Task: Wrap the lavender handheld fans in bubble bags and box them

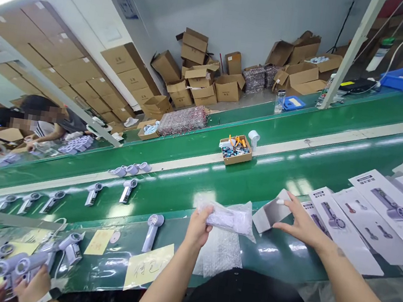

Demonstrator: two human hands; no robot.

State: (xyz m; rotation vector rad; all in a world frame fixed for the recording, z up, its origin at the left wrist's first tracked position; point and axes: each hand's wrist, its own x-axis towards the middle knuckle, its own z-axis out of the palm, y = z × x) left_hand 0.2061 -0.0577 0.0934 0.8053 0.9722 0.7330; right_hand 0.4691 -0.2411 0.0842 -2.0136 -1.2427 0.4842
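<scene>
My left hand [200, 227] is closed on the end of a clear plastic bag with a pale lavender item [231, 218] inside; its exact shape is blurred by the wrapping. To its right, my right hand [299, 224] grips a small white-grey carton [271, 213] between thumb and fingers, tilted toward the bag. The bag's far end lies close to the carton, but I cannot tell whether they touch. Under my left hand, bubble-wrap sleeves [222, 256] lie on the bench. A lavender handheld fan [153, 231] stands further left, beside a handwritten yellow paper [147, 267].
Printed fan cartons [335, 215] are lined up at the right. Across the green conveyor [190, 179] sits a parts box [236, 158]. Several fans ride the belt at left. A co-worker's hands [32, 285] hold fans at lower left; other people sit farther back.
</scene>
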